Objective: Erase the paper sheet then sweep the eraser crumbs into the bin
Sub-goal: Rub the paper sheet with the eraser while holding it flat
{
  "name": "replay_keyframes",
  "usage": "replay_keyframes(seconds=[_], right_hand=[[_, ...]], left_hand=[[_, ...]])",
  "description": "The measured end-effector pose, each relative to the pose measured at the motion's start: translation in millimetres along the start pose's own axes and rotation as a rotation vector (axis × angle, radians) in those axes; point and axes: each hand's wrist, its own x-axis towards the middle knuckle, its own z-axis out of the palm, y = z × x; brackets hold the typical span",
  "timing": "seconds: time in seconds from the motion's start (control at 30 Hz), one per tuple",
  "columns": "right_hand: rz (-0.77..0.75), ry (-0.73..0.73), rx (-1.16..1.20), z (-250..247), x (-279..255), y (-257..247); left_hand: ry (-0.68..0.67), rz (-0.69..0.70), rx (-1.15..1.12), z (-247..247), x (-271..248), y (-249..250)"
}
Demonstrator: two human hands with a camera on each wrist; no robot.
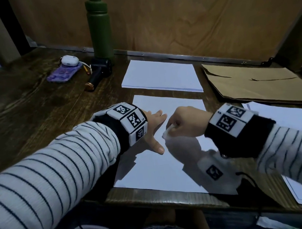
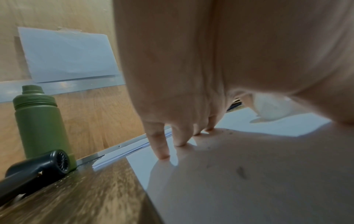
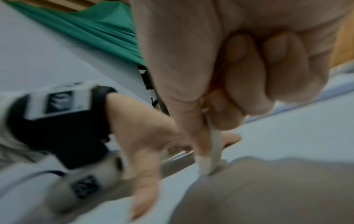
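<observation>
Paper sheet: the paper sheet (image 1: 163, 162) lies flat at the near edge of the desk (image 1: 21, 103), in front of you, with its near edge almost at the desk's edge.
Eraser: your right hand (image 1: 187, 122) pinches the white eraser (image 1: 167, 132) between thumb and curled fingers, and its tip touches the sheet near the middle.
Left hand: your left hand (image 1: 153, 131) lies open, and its straight fingers (image 2: 162, 145) press the sheet down just beside the eraser.
Handling: I judge the sheet to be thin, light and easy to wrinkle, so keep it pinned close to the eraser and rub away from the holding fingers. The eraser looks small and a little soft; hold it low.
Crumbs: small dark specks show on the sheet in the left wrist view; I cannot tell whether they are crumbs or marks.
Room: toward the far edge lies a stack of paper (image 1: 161, 78), at the right a brown envelope (image 1: 257, 86) and more sheets, at the far left a green bottle (image 1: 99, 25).
Bin: no bin is visible.
</observation>
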Motion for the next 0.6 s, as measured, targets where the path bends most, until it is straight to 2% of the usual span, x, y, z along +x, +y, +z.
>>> replay_keyframes(seconds=[0.17, 0.27, 0.33, 0.4, 0.53, 0.6], right_hand=[[-0.106, -0.008, -0.078, -8, 3, 15], [-0.232, -0.175, -0.185, -9, -11, 26], [-0.263, -0.246, -0.233, -12, -15, 27], [-0.252, -0.207, -0.226, -14, -7, 22], [-0.251, -0.004, -0.118, -8, 15, 16], [-0.229, -0.008, -0.085, -5, 8, 22]], left_hand=[[-0.003, 0.003, -0.012, 1, 1, -1], [-0.018, -0.024, 0.003, 3, 4, -3], [-0.025, -0.030, 0.009, 3, 5, -2], [-0.023, -0.022, 0.008, 2, 5, -2], [0.018, 0.061, -0.041, 2, 4, -3], [0.007, 0.034, -0.022, 2, 4, -3]])
